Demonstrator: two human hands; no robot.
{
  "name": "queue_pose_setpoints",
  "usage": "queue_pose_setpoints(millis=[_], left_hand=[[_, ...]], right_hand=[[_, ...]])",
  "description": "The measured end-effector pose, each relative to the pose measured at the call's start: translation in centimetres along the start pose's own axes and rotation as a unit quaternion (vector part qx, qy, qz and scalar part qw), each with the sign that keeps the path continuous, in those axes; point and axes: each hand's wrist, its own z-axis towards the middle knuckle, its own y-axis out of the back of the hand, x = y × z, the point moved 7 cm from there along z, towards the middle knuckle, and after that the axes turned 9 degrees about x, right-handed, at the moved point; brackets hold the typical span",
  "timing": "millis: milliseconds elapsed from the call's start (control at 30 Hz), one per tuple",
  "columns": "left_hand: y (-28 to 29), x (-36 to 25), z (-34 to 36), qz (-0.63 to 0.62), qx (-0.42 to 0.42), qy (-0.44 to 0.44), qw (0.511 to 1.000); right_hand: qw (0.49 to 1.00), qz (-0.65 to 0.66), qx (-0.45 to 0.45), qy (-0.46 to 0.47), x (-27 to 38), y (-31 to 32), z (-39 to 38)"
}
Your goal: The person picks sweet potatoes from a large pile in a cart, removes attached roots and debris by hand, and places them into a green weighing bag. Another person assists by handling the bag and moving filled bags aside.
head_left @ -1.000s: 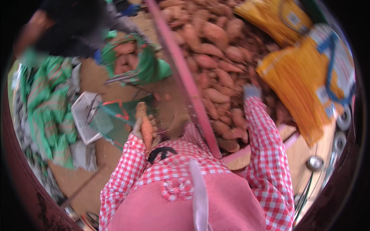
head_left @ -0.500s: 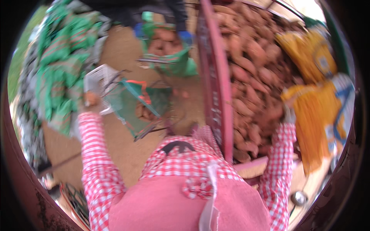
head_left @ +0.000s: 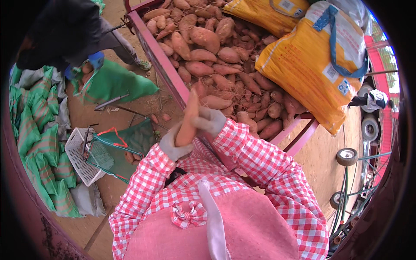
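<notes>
Both grey-gloved hands closed on one long orange sweet potato (head_left: 188, 118): left hand (head_left: 174, 145) at its lower end, right hand (head_left: 209, 121) mid-body. It's upright, just beside the red cart rail (head_left: 161, 60), above the green mesh sack (head_left: 130, 143). Loose sweet potato pile (head_left: 216, 56) fills the cart.

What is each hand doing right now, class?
Left hand: closed on long orange sweet potato.
Right hand: closed on the same sweet potato.

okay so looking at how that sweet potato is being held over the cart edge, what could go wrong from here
The long sweet potato stands upright between the gloved left hand and right hand, so it might slip or snap. Dropped, it would probably miss the open green bag and land on the dirt, like the two already there.
</notes>
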Motion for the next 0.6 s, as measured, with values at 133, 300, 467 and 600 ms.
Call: queue_pose_setpoints(millis=[133, 300, 467, 600], left_hand=[[5.8, 3.1, -6.4, 0.042, -0.111, -0.015, 0.993], [16.7, 12.9, -21.3, -0.235, -0.397, 0.036, 0.887], [20.5, 19.3, -29.5, -0.183, -0.582, 0.153, 0.777], [17.9, 20.9, -27.3, -0.151, -0.543, 0.192, 0.804]], right_hand=[[0.968, -0.243, -0.033, -0.054, 0.2, 11.1, -1.2], [0.729, -0.606, -0.160, -0.274, 0.9, 26.3, -2.9], [0.615, -0.685, -0.169, -0.353, -2.5, 28.1, -0.9], [0.647, -0.659, -0.116, -0.365, -6.1, 26.9, 1.5]])
